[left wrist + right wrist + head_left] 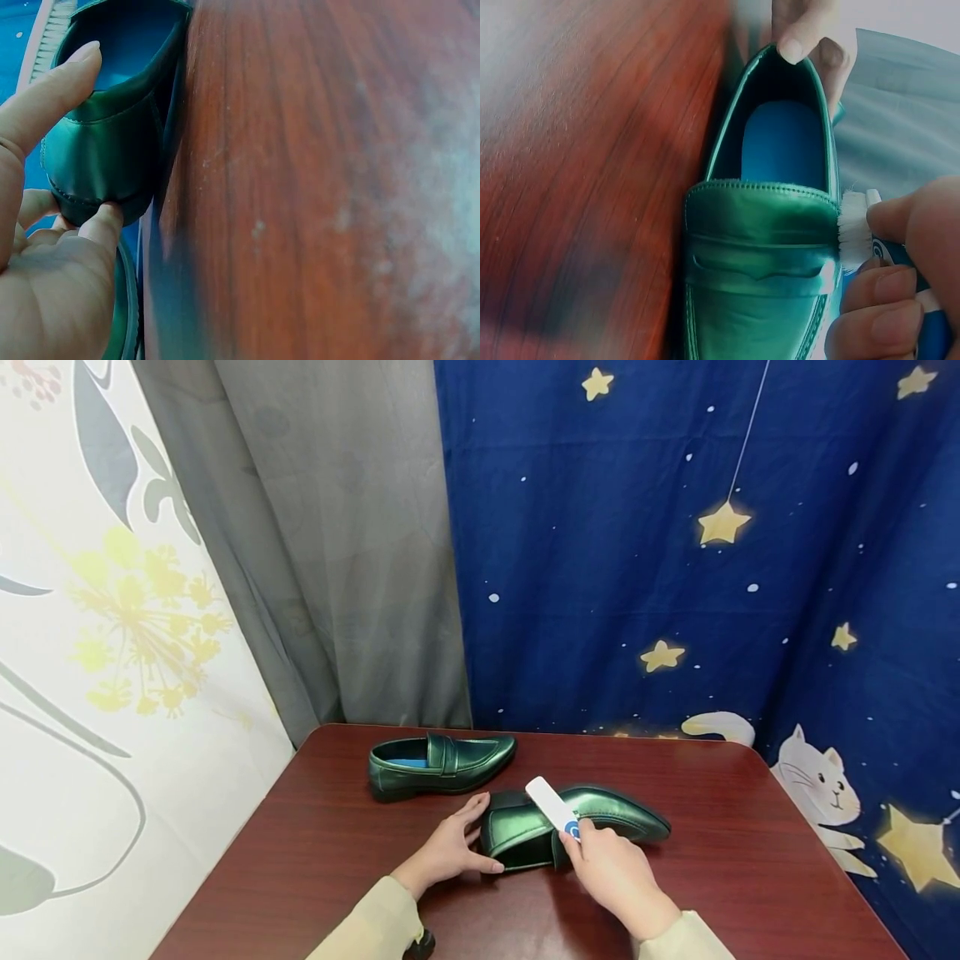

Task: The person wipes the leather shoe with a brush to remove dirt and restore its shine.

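A shiny green loafer (pixel 615 810) lies tipped with its opening toward me and its toe to the right. My left hand (pixel 444 850) holds it by the heel, the thumb at the opening's rim and the fingers behind the heel counter. In my right hand (pixel 617 870) is a white and blue scrub brush (pixel 549 802), gripped by its handle. In the right wrist view the brush's white bristles (pixel 853 229) meet the loafer's side, beside the strap across the vamp. A blue insole (pixel 780 146) shows inside the shoe.
A matching green loafer (pixel 472 764) stands upright at the back left of the dark red wooden table (pixel 315 827), toe to the right. Behind the table hang a grey curtain (pixel 390 568) and a blue star-patterned curtain (pixel 555 568).
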